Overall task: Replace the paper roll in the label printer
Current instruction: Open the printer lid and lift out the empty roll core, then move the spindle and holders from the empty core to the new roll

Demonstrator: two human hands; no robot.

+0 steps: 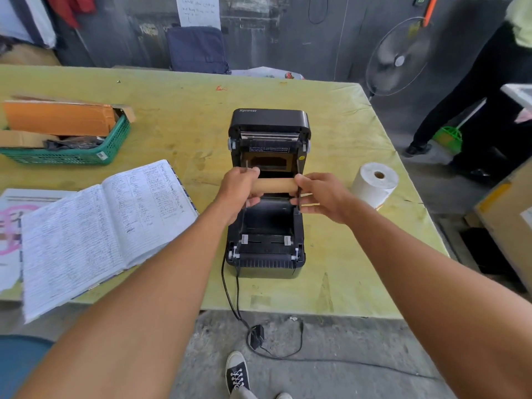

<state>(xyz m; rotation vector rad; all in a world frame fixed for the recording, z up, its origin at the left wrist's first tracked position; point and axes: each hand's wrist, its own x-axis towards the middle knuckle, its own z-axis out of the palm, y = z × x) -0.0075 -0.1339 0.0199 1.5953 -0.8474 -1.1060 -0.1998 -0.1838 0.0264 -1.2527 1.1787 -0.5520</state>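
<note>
A black label printer (266, 254) stands on the yellow-green table with its lid tilted up and back, and its paper bay holds no roll. Above the bay I hold a bare brown cardboard core (275, 185) level, with a thin black holder plate at each end. My left hand (240, 190) grips the core's left end and my right hand (318, 194) grips its right end. A full white paper roll (374, 184) stands on end on the table just right of the printer.
An open handwritten ledger (100, 223) lies at the left near the table edge. A green basket (72, 151) of cardboard sits at the far left. The printer's cables (230, 295) hang over the front edge to an adapter on the floor. A fan (400, 57) and a person's legs (472, 90) are at the right.
</note>
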